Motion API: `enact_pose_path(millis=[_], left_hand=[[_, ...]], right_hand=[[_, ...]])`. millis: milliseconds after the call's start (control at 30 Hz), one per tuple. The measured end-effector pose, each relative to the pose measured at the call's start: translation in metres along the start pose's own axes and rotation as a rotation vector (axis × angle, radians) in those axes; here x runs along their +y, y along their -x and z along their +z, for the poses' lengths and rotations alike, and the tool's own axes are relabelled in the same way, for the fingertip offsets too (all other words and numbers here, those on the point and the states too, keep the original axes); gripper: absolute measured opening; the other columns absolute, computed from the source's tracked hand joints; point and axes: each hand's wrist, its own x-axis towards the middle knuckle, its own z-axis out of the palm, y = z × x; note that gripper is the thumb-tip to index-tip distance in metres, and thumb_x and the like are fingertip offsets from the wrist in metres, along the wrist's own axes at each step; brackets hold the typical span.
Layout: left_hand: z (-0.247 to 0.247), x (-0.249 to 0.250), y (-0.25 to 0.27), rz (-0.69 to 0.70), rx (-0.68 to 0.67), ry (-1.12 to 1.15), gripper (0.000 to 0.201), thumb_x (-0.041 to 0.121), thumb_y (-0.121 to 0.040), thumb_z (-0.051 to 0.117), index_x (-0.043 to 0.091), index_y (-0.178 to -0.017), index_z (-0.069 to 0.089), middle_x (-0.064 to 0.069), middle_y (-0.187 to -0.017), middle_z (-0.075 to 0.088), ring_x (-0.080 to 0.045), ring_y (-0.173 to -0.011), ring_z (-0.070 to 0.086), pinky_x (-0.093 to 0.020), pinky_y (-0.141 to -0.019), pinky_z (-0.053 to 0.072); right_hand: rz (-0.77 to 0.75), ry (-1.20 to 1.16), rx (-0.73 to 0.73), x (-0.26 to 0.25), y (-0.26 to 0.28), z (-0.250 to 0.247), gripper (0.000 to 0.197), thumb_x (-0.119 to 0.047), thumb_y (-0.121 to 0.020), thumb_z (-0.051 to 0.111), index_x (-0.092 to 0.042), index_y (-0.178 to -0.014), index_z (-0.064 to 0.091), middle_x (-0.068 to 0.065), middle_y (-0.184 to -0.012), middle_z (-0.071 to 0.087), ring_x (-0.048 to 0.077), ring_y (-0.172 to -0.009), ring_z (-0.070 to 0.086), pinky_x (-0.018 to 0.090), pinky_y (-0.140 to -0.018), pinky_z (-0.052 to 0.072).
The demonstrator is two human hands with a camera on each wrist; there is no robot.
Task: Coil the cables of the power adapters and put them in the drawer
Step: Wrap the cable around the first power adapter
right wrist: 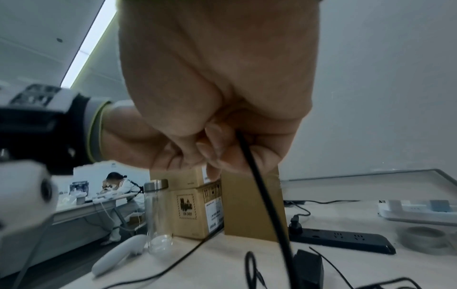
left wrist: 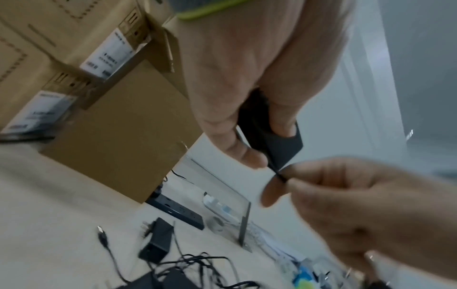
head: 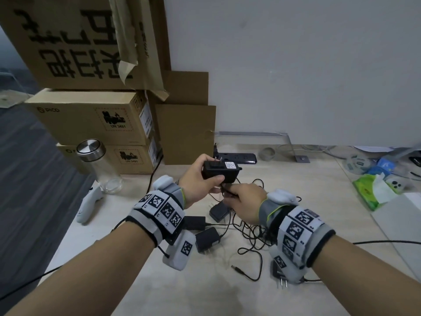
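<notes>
My left hand (head: 197, 179) grips a black boxy power adapter (head: 219, 171) above the worktop's (head: 296, 190) middle; my right hand (head: 242, 199) pinches its thin black cable (right wrist: 262, 187).

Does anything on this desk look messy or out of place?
Yes: the black cables lie in a loose tangle on the desk among several adapters, uncoiled. The left hand holds one adapter; the right hand pinches its cable.

A pale tabletop (head: 296, 179) meets a plain white wall (head: 296, 65) at twelve o'clock; grey wood-look floor (head: 27, 167) lies at nine o'clock, cardboard boxes (head: 91, 119) stacked at eleven.
</notes>
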Motion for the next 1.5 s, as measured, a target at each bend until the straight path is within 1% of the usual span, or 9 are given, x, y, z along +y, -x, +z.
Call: enact_pose_path(millis=[133,300,500,600,833,967,1200,1400,1500], left_hand=[[-0.014,-0.014,-0.001,0.099,0.098,-0.338,0.04,0.005,-0.081,0.072,0.037,-0.089,0.05,0.0,-0.097,0.066,-0.023,-0.083,0.066,-0.049,-0.077,0.057],[-0.019,-0.014,0.003,0.101,-0.097,-0.49,0.041,0.01,-0.078,0.075,0.044,-0.092,0.057,0.005,-0.093,0.069,-0.018,-0.09,0.067,-0.047,-0.086,0.055],[-0.014,0.004,0.017,-0.033,-0.394,0.02,0.036,-0.007,-0.087,0.061,0.012,-0.116,0.053,-0.008,-0.102,0.062,-0.015,-0.086,0.069,-0.033,-0.076,0.058],[-0.016,0.004,0.02,-0.095,-0.554,0.308,0.051,0.007,-0.08,0.074,0.017,-0.124,0.051,-0.007,-0.108,0.065,-0.023,-0.099,0.067,-0.035,-0.079,0.057],[-0.012,0.01,0.022,-0.092,-0.355,0.489,0.041,0.026,-0.09,0.058,0.016,-0.126,0.043,-0.002,-0.104,0.069,-0.012,-0.084,0.066,-0.029,-0.069,0.044],[0.001,0.015,0.016,-0.079,-0.083,0.532,0.02,0.006,-0.1,0.04,0.009,-0.119,0.043,-0.009,-0.104,0.063,-0.011,-0.071,0.067,-0.027,-0.065,0.046],[0.0,-0.01,0.001,0.047,0.366,0.004,0.022,0.006,-0.085,0.07,0.017,-0.093,0.052,-0.007,-0.101,0.063,-0.019,-0.08,0.065,-0.038,-0.076,0.06],[-0.021,-0.016,0.003,0.165,0.179,-0.59,0.033,0.012,-0.076,0.079,0.031,-0.098,0.065,0.017,-0.086,0.064,-0.003,-0.074,0.059,-0.006,-0.064,0.041],[-0.023,-0.016,0.007,0.136,-0.035,-0.673,0.037,0.007,-0.08,0.075,0.034,-0.103,0.065,0.019,-0.085,0.064,0.008,-0.069,0.057,-0.006,-0.065,0.039]], right_hand=[[-0.051,0.046,0.075,0.001,0.002,-0.018,0.024,-0.042,-0.092,0.054,-0.022,-0.085,0.063,-0.007,-0.079,0.061,0.019,-0.08,0.056,0.028,-0.07,0.043],[-0.16,-0.073,0.262,-0.004,-0.004,-0.041,0.024,-0.039,-0.088,0.062,-0.027,-0.068,0.061,-0.011,-0.057,0.052,0.009,-0.061,0.05,0.025,-0.058,0.036],[-0.168,-0.521,0.32,0.007,-0.011,-0.033,0.022,-0.021,-0.089,0.066,-0.025,-0.067,0.064,-0.018,-0.045,0.052,-0.002,-0.046,0.045,0.008,-0.049,0.033],[-0.186,-0.73,0.267,0.007,-0.013,-0.027,0.023,-0.016,-0.091,0.062,-0.02,-0.069,0.067,-0.011,-0.057,0.058,0.0,-0.052,0.048,0.013,-0.054,0.041],[-0.011,-1.056,0.142,0.018,-0.016,-0.005,0.035,-0.003,-0.094,0.051,-0.019,-0.064,0.06,-0.002,-0.05,0.04,0.011,-0.043,0.035,0.024,-0.047,0.037],[0.063,-0.94,0.094,0.011,-0.009,0.015,0.027,-0.019,-0.099,0.049,-0.021,-0.079,0.067,-0.001,-0.054,0.037,0.011,-0.042,0.033,0.026,-0.044,0.039],[-0.009,-0.528,-0.103,-0.002,0.0,0.03,0.023,-0.03,-0.094,0.052,-0.019,-0.076,0.058,-0.005,-0.048,0.049,0.023,-0.044,0.051,0.042,-0.055,0.054],[-0.111,-0.12,-0.105,0.001,0.003,-0.003,0.024,-0.034,-0.092,0.056,-0.025,-0.07,0.058,-0.008,-0.066,0.056,0.011,-0.063,0.052,0.024,-0.064,0.039],[-0.102,0.063,0.034,0.002,-0.005,-0.024,0.018,-0.043,-0.088,0.061,-0.028,-0.08,0.067,-0.009,-0.076,0.062,0.016,-0.076,0.058,0.026,-0.068,0.044]])
